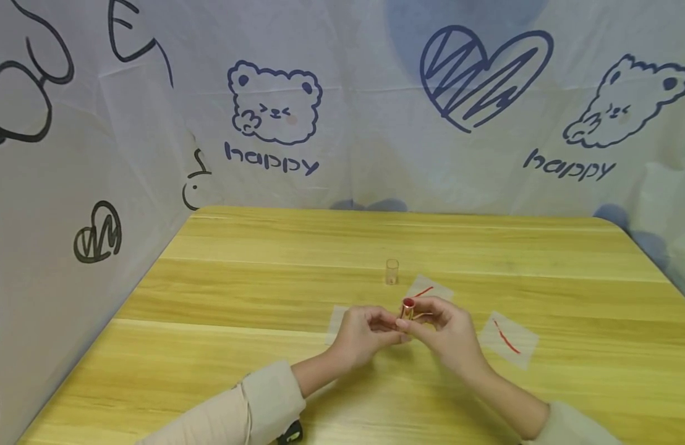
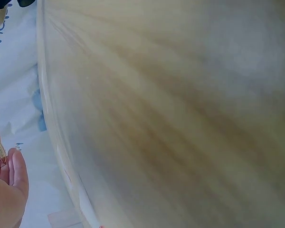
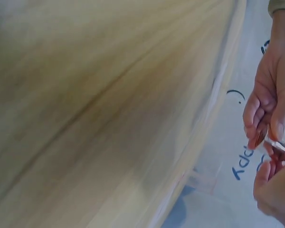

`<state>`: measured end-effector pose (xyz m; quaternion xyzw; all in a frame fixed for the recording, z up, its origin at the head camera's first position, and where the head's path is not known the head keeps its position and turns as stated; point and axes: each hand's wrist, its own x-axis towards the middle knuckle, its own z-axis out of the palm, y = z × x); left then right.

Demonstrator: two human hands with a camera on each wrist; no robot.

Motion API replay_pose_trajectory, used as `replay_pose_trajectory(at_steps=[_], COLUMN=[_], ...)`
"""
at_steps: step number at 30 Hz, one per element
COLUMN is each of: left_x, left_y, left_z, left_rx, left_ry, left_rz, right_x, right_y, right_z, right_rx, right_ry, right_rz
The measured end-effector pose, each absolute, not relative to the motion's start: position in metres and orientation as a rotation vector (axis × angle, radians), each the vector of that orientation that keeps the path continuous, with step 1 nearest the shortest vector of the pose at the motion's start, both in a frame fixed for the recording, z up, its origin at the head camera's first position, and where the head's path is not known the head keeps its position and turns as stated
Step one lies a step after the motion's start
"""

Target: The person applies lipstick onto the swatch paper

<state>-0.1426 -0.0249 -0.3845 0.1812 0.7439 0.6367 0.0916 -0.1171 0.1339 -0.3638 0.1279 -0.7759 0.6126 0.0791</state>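
Observation:
Both hands meet over the table around one lipstick (image 1: 407, 309), a shiny gold tube with a red top, held roughly upright in the head view. The left hand (image 1: 359, 337) pinches its lower part between thumb and fingers. From the other side, the right hand (image 1: 454, 334) grips the tube with thumb and fingertips. Fingers cover much of the lower tube. In the left wrist view a bit of the lipstick (image 2: 1, 151) shows at the left edge. A clear cap (image 1: 392, 272) stands upright on the table beyond the hands.
On the wooden table (image 1: 237, 266), a white paper square (image 1: 509, 340) with a red stroke lies right of the right hand. Another marked square (image 1: 438, 288) lies behind the hands, and a third paper (image 1: 335, 324) is partly hidden by the left hand. Printed cloth surrounds the table.

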Motion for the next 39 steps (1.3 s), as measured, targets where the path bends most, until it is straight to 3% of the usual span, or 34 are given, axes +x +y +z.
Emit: replay_pose_trajectory(at_steps=[10,20,30,39], left_x=[-0.142,-0.142,-0.143,-0.144], left_y=[-0.023,-0.023,-0.024,-0.026], left_z=[-0.385,-0.381,-0.381,-0.381], left_rx=[0.528,0.506,0.524,0.546], left_ry=[2.209,2.209,2.229,2.249], left_rz=[1.92,1.9,1.868,1.843], right_x=[-0.114,-0.114,-0.116,-0.122], right_y=[0.122,0.124,0.128,0.137], right_z=[-0.365,-0.361,-0.36,-0.362], right_rx=[0.188,0.173,0.266,0.509], right_ry=[-2.21,-2.209,-2.263,-2.307], right_rz=[1.775,1.795,1.737,1.7])
